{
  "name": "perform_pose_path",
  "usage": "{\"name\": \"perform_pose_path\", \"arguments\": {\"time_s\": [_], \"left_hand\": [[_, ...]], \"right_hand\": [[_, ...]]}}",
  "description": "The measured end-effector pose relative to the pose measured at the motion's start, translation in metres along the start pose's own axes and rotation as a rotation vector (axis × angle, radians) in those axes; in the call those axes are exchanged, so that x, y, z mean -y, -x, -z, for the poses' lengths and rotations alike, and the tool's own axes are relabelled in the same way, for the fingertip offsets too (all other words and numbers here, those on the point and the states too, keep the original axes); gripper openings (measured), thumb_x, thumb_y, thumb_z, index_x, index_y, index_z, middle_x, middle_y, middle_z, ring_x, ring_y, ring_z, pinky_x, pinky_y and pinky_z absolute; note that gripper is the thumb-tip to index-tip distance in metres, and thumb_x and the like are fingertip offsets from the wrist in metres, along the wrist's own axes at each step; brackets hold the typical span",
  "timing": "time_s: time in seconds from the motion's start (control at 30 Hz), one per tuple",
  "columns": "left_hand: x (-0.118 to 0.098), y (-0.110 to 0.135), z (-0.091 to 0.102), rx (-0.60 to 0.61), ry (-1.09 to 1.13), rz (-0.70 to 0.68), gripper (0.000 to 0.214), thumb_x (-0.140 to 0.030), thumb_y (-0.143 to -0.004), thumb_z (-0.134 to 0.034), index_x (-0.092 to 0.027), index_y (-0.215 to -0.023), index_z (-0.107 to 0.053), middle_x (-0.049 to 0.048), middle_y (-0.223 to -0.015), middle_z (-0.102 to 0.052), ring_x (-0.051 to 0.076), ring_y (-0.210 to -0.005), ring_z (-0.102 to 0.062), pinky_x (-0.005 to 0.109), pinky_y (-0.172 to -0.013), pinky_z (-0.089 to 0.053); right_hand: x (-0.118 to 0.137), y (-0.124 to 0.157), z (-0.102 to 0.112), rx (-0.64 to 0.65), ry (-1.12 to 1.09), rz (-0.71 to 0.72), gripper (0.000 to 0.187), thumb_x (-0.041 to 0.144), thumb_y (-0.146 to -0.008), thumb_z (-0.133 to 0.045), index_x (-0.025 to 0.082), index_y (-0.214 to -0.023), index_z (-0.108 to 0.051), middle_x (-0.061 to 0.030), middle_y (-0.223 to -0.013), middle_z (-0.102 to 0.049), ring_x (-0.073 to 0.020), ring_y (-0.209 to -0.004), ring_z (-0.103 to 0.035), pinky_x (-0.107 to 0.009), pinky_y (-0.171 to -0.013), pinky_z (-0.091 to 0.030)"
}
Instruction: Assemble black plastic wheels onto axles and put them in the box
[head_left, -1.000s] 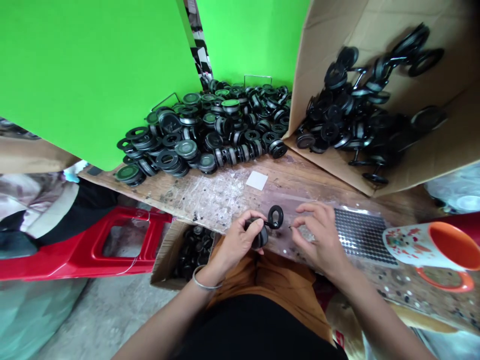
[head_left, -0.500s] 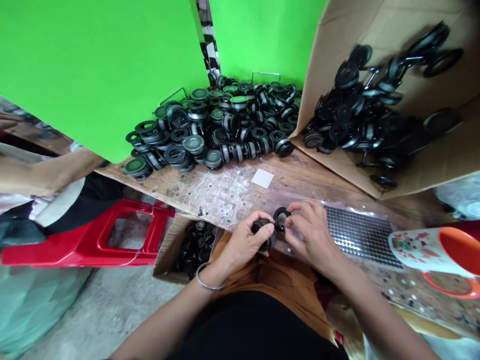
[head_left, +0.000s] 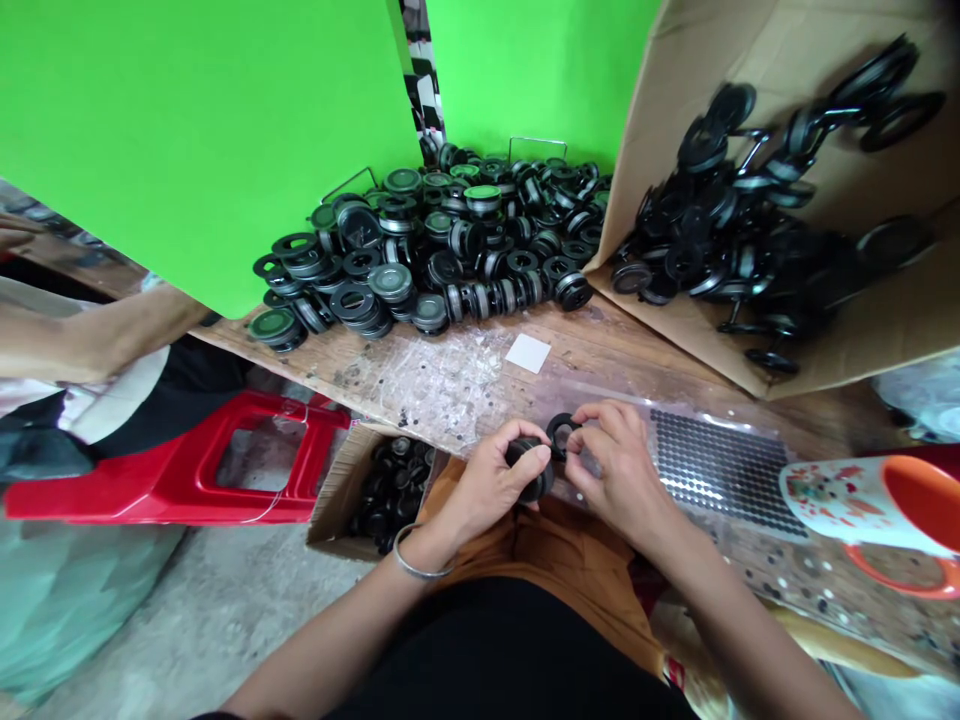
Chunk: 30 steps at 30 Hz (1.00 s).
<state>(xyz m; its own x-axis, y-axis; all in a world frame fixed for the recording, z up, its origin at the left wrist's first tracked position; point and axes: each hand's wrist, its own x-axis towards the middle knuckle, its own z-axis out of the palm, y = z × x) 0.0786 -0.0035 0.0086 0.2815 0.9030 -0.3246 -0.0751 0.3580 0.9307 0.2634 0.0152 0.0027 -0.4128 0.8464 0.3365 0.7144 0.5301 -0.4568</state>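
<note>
My left hand (head_left: 491,485) grips a black wheel-like part (head_left: 534,466) at the near edge of the wooden table (head_left: 615,365). A black ring (head_left: 562,432) sticks up from that part, and my right hand (head_left: 611,470) pinches this ring between fingertips. Both hands meet over my lap, just left of a clear sheet of small black dots (head_left: 712,465). A silver bangle (head_left: 416,568) sits on my left wrist.
A heap of black round parts (head_left: 442,245) covers the table's far side. A cardboard box (head_left: 787,190) at right holds more. A small box of parts (head_left: 386,490) sits below the table by a red stool (head_left: 195,470). An orange-rimmed mug (head_left: 877,510) stands right. Another person's arm (head_left: 82,335) is at left.
My right hand moved left from the dotted sheet and took hold of the black ring on the part in my left hand. The other person's arm came into view at left.
</note>
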Motion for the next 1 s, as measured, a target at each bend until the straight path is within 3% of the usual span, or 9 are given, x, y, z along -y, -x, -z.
{"name": "perform_pose_path", "arguments": {"time_s": [0.3, 0.67, 0.9, 1.0], "left_hand": [[-0.001, -0.002, 0.0, 0.024, 0.043, -0.005, 0.033, -0.047, -0.085, -0.058, -0.017, -0.099, -0.053, -0.0046, -0.06, -0.056, 0.009, -0.044, -0.056, 0.015, -0.038, -0.043], [-0.004, 0.0, -0.002, 0.012, 0.036, 0.009, 0.031, -0.045, -0.084, -0.059, -0.017, -0.096, -0.054, -0.0054, -0.059, -0.054, 0.009, -0.042, -0.054, 0.016, -0.038, -0.043], [-0.003, -0.001, -0.004, -0.048, 0.083, -0.001, 0.03, -0.045, -0.084, -0.059, -0.018, -0.095, -0.054, -0.0064, -0.058, -0.053, 0.008, -0.042, -0.05, 0.018, -0.04, -0.046], [-0.003, -0.002, -0.002, -0.096, 0.153, 0.0, 0.028, -0.045, -0.085, -0.058, -0.019, -0.093, -0.053, -0.0072, -0.056, -0.051, 0.007, -0.041, -0.047, 0.018, -0.039, -0.045]], "right_hand": [[-0.002, -0.006, 0.009, 0.026, -0.116, 0.016, 0.011, 0.008, -0.077, -0.061, 0.019, -0.078, -0.056, -0.0075, -0.103, -0.055, -0.0238, -0.104, -0.047, -0.042, -0.093, -0.04], [-0.007, -0.008, 0.009, 0.123, -0.1, 0.085, 0.01, 0.01, -0.079, -0.06, 0.019, -0.079, -0.056, -0.0081, -0.105, -0.057, -0.0249, -0.106, -0.048, -0.043, -0.091, -0.042], [-0.004, -0.004, 0.004, -0.012, 0.015, 0.129, 0.006, 0.012, -0.084, -0.058, 0.017, -0.085, -0.061, -0.0112, -0.109, -0.06, -0.0283, -0.114, -0.049, -0.049, -0.095, -0.042], [0.004, 0.004, 0.0, -0.077, 0.027, 0.174, 0.017, 0.009, -0.085, -0.056, 0.016, -0.099, -0.062, -0.0143, -0.118, -0.06, -0.0307, -0.124, -0.045, -0.051, -0.099, -0.041]]}}
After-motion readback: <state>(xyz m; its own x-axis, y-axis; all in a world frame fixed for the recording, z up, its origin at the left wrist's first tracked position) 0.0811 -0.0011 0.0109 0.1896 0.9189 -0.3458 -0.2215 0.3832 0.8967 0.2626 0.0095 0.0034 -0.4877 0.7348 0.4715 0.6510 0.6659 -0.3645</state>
